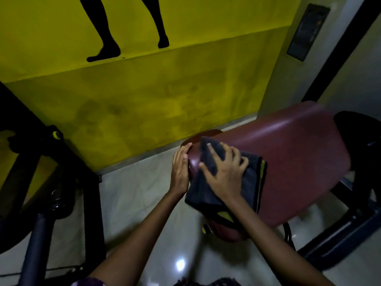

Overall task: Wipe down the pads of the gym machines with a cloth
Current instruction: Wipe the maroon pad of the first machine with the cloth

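A maroon padded bench pad runs from the centre to the right. A dark grey cloth with a yellow-striped edge lies draped over its near left end. My right hand presses flat on the cloth with fingers spread. Against the pad's left end rests my left hand, its fingers straight, touching the rounded edge and holding nothing. Part of the cloth hangs down below my right wrist.
A yellow wall with a black leg silhouette stands behind. A black machine frame and bar fill the left side. The bench's black metal base sits at the right on a pale glossy floor.
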